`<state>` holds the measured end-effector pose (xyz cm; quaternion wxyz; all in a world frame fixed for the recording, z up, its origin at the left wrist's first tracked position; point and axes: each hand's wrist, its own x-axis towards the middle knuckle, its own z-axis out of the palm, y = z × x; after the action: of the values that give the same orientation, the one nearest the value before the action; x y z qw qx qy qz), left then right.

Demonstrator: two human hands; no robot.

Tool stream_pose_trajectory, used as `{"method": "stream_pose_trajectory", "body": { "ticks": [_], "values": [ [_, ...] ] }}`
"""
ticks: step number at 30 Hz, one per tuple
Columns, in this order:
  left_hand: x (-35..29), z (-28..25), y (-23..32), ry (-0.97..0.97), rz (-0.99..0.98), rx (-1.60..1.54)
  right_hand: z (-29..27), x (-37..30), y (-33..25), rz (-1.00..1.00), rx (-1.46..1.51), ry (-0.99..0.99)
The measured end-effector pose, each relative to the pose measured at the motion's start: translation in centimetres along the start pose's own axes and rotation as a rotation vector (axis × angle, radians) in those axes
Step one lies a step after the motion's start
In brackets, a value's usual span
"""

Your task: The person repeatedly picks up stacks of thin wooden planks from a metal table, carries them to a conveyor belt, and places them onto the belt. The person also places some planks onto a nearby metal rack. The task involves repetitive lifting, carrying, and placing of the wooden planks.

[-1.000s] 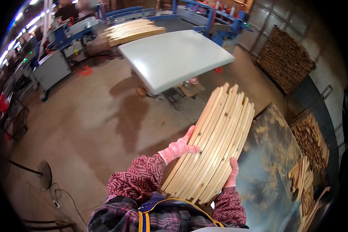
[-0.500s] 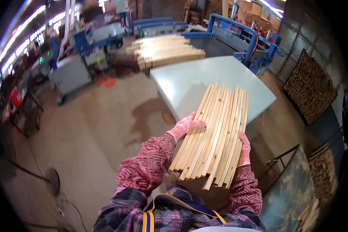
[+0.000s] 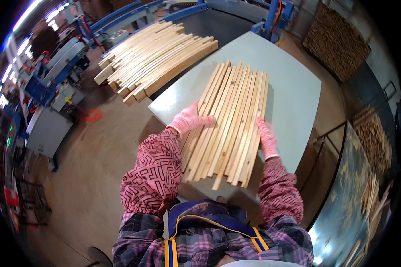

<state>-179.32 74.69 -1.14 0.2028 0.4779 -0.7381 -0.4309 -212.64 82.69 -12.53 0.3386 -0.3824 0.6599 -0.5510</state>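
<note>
A flat bundle of long, narrow wooden strips (image 3: 227,120) lies between my two gloved hands, over the pale grey tabletop (image 3: 294,93). My left hand (image 3: 189,119), in a pink knit glove, grips the bundle's left edge with its thumb across the top. On the opposite edge, my right hand (image 3: 267,138) is closed round the side, its fingers partly hidden below the wood. The strips' near ends are uneven and stick out past the table toward me. Whether the far ends rest on the tabletop I cannot tell.
Thicker wooden bars (image 3: 160,55) are stacked beyond the table's left side. Blue machinery (image 3: 272,18) stands behind. On the right are a worn metal-topped table (image 3: 343,200) and a big block of stacked wood pieces (image 3: 336,42). A grey machine cabinet (image 3: 49,129) stands at left.
My view has come closer to the table. The strips, held by both hands, have moved forward so that more of their length is over the tabletop.
</note>
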Motion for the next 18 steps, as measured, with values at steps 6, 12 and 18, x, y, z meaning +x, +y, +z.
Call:
{"method": "stream_pose_trajectory", "body": {
  "ticks": [6,12,18],
  "values": [
    [4.8,-4.7,-7.9,-0.127,-0.033,-0.458,3.4,-7.9,-8.1,0.234,-0.446,0.15],
    [8.7,-10.5,-3.3,-0.185,-0.065,0.199,3.2,-9.5,-10.3,0.435,-0.612,0.22],
    [17.1,-17.1,-5.6,0.023,0.011,0.69,3.3,-5.8,-13.7,-0.032,-0.639,0.423]
  ]
}}
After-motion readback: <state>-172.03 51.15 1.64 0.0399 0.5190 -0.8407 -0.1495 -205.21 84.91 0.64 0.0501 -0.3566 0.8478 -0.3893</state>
